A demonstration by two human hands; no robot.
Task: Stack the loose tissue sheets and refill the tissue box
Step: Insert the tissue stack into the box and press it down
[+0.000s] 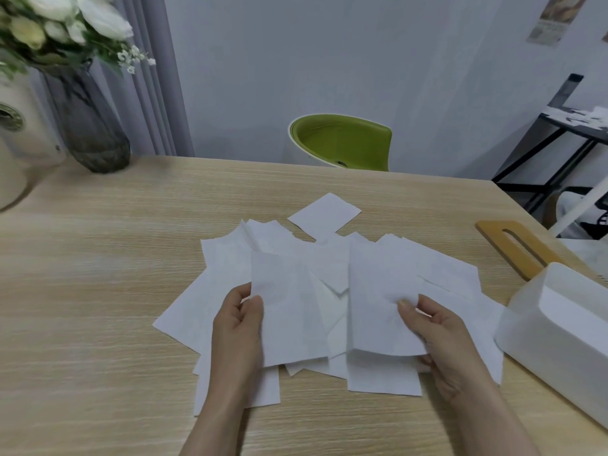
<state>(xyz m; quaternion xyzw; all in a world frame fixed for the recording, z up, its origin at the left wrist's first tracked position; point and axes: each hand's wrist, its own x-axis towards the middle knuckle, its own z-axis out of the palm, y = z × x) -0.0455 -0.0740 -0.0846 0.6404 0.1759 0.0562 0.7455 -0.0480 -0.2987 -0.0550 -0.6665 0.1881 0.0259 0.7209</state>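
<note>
I was at the gathering step: my left hand [238,327] pinched one tissue sheet [283,311], my right hand [437,330] another sheet [378,291], above the scattered pile [444,268] mid-frame on the worktop [98,307]. Next, I judged, squaring them together, then the open tissue box [559,330] at right.

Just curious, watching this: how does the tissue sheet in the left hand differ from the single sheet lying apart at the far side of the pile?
The held sheet is pinched in the left hand and lifted over the pile; the far sheet lies flat on the table, untouched. The held sheet looks larger and squarer to the camera; the far sheet sits turned like a diamond. Both are plain white.
</note>
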